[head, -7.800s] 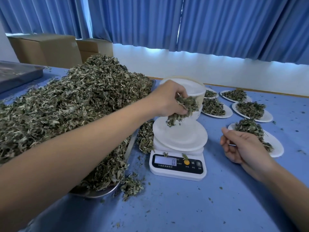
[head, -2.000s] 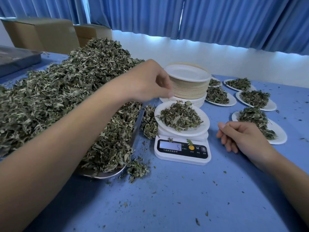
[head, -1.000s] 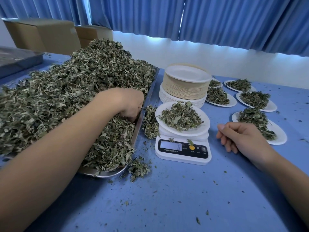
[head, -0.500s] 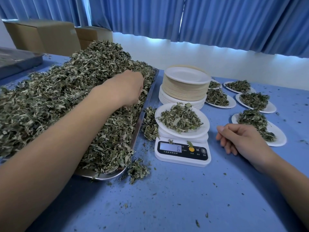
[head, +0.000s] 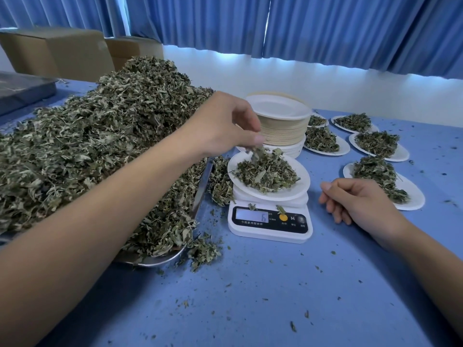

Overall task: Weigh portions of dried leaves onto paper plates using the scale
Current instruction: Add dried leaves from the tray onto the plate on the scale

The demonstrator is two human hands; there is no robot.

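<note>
Head view: the fingertips (head: 258,140) of your left hand (head: 225,128) pinch a few dried leaves (head: 256,152) just above the plate (head: 288,196) on the scale (head: 270,234), centre frame. Let them fall a little at a time and watch the display (head: 251,216). Your right hand (head: 360,201) rests loosely curled and empty on the table (head: 250,296). You have one scale, one plate filling, five filled plates (head: 411,204) at right, one stack of empty plates (head: 283,128) and one heaped tray (head: 200,191).

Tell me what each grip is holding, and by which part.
The left grip pinches a small tuft of dried leaves by its top end. The right grip holds nothing.
</note>
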